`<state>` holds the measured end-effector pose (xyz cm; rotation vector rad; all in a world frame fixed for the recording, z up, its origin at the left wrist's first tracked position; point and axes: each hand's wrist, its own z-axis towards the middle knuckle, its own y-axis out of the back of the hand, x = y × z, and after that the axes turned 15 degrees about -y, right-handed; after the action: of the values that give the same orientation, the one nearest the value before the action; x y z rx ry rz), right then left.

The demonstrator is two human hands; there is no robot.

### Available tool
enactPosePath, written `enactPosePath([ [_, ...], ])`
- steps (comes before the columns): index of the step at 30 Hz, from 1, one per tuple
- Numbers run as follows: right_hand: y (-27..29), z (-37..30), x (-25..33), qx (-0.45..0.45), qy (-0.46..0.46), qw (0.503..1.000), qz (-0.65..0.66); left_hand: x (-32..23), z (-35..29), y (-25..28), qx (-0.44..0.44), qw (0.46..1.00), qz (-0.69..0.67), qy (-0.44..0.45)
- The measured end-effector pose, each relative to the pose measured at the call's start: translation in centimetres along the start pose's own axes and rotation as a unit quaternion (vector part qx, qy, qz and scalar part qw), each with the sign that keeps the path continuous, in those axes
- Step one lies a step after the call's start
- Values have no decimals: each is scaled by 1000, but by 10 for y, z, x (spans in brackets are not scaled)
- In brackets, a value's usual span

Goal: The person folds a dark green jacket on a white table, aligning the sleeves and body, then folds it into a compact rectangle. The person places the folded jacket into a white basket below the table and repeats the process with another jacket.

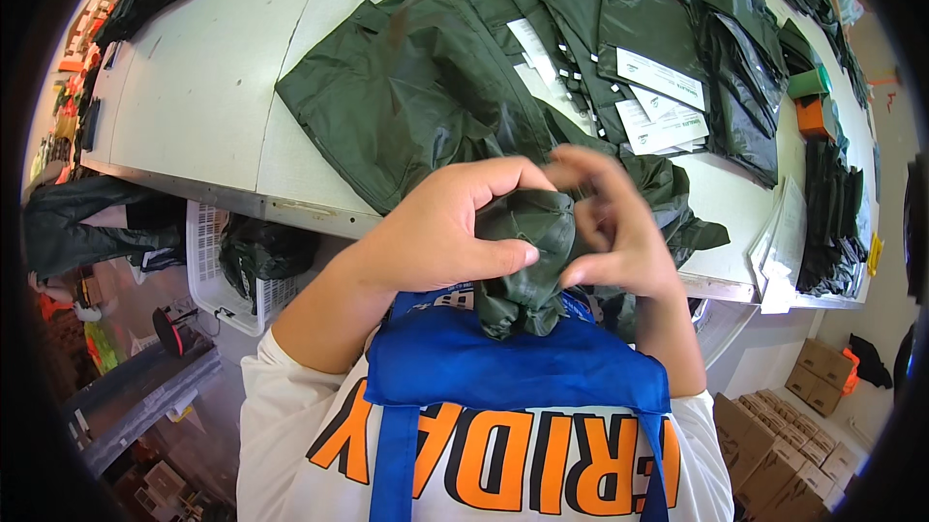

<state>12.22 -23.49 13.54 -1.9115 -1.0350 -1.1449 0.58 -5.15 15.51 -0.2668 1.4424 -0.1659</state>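
In front of my chest I hold a bunched dark green garment [527, 232] of thin, slightly shiny cloth. My left hand [455, 232] is closed around its left side, thumb lying across the front. Close on the other side is my right hand [619, 232], blurred by motion, its thumb and fingers apart and curved toward the cloth. Whether it touches the cloth I cannot tell. Behind both hands, a larger dark green garment [416, 87] lies spread on the white table [213, 67]. More green cloth [668, 203] is heaped beside my right hand.
Several folded green garments in clear bags with white labels [660, 77] lie at the back. Black packages [830, 222] and an orange box [815, 119] stand on the right. Under the table's left side is a white basket [205, 270]; cardboard boxes [784, 454] fill the lower right.
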Motion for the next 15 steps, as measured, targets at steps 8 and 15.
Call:
enactPosePath([
  [8,6,21,23,-297,168,934,-104,-18,26,2,-35,845,435,-309],
  [15,15,17,21,7,-46,999,-14,6,18,13,-77,865,453,-202],
])
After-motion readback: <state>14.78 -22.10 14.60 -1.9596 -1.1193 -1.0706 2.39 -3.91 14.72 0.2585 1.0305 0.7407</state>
